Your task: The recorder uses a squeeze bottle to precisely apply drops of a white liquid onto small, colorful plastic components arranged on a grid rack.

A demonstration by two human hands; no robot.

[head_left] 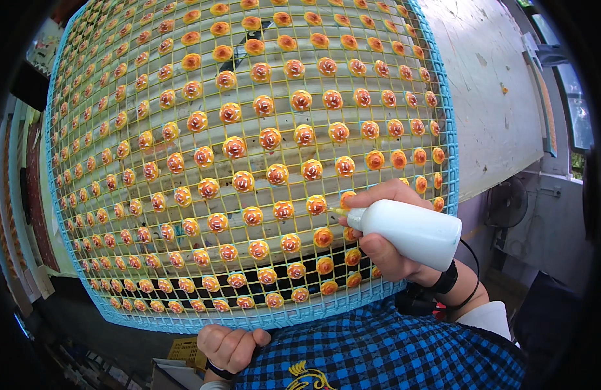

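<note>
My right hand (388,257) is wrapped round a white squeeze bottle (414,231), tilted with its narrow nozzle pointing left. The nozzle tip is at or just beside a small round orange-and-yellow bun-like piece (317,205) with white marks on top; I cannot tell whether they touch. Rows of such pieces sit on a yellow mesh rack (261,232) with a light-blue woven rim (451,130). Many carry white marks, while the top rows and several near my right hand, such as one orange piece (323,237), show none. My left hand (230,348) is closed beside the rack's near rim, its palm hidden.
A pale, stained tabletop (489,84) extends right of the rack. A dark fan (508,201) stands beyond it, near a wall and window. At the lower left is a yellow crate (188,351). My blue-and-black checked apron (391,351) lies close to the rack's near edge.
</note>
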